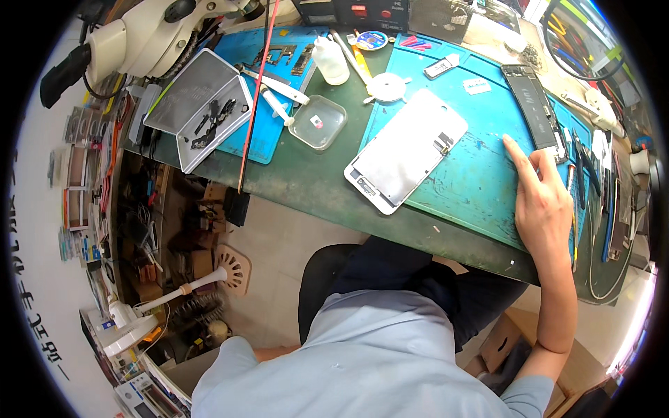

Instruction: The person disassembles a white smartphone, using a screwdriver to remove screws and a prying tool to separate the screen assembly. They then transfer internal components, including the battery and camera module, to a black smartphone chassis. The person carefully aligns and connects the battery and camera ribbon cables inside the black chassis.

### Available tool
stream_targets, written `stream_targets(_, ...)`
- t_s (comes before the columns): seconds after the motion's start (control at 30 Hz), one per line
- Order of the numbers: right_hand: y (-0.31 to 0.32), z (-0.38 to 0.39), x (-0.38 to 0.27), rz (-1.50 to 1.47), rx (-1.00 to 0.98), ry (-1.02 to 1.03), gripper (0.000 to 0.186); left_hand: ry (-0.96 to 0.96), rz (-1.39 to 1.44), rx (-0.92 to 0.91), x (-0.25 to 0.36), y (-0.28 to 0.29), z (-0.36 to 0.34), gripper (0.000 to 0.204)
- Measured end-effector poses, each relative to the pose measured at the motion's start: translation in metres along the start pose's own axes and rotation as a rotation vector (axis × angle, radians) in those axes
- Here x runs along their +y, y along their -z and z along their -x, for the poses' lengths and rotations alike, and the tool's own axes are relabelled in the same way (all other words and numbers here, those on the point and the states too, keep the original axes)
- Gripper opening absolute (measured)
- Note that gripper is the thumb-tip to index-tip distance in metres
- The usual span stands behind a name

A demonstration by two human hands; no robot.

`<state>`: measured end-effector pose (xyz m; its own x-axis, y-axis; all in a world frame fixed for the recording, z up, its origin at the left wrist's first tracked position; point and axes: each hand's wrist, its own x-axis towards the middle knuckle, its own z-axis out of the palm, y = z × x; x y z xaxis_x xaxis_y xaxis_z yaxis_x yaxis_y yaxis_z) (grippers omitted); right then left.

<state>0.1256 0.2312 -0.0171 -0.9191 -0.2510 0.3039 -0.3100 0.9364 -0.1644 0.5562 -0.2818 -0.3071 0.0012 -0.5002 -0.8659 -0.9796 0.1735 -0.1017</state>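
Observation:
My right hand (543,202) rests at the right side of the blue repair mat (481,167). Its index finger stretches forward onto the mat, the other fingers lie slightly bent, and I see nothing held in it. Just beyond the fingertips lies an opened phone body (533,111) with its dark battery and inner parts showing. A white phone screen assembly (408,150) lies back side up and slantwise at the mat's left edge, apart from the hand. Of my left arm only a bit of forearm (275,353) shows beside my shirt; the left hand is out of sight.
Tweezers and screwdrivers (582,160) lie right of my hand. Left are a clear plastic dish (318,122), a white bottle (330,61), a syringe (277,106) and an open case (202,115) of small dark parts. A red cable (256,104) hangs before them; a microscope (132,42) overhangs the far left.

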Motion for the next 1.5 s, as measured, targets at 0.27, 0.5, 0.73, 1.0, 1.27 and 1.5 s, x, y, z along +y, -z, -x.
stream_targets(0.27, -0.003, 0.001, -0.005, 0.051, -0.016, -0.037, 0.057, 0.023, 0.055, 0.003, -0.016, 0.026, 0.01, 0.049)
stream_targets(0.5, -0.004, -0.001, -0.005, 0.048, -0.026, -0.046, 0.057, 0.04, 0.091, -0.002, -0.032, 0.028, 0.018, 0.048)
stream_targets(0.73, -0.005, 0.0, -0.002, 0.032, -0.006, -0.048, 0.056, 0.049, 0.095, -0.02, -0.033, 0.023, 0.026, 0.047)
stream_targets(1.0, -0.006, 0.001, 0.004, 0.001, -0.079, -0.09, 0.052, 0.056, 0.107, -0.034, -0.037, 0.025, 0.037, 0.046)
stream_targets(1.27, -0.005, -0.002, -0.001, -0.012, -0.045, -0.074, 0.054, 0.055, 0.064, -0.015, -0.037, 0.053, 0.041, 0.045)
stream_targets(1.5, -0.006, -0.004, 0.0, -0.06, 0.019, -0.061, 0.053, 0.049, 0.01, -0.005, -0.03, 0.073, 0.036, 0.044)
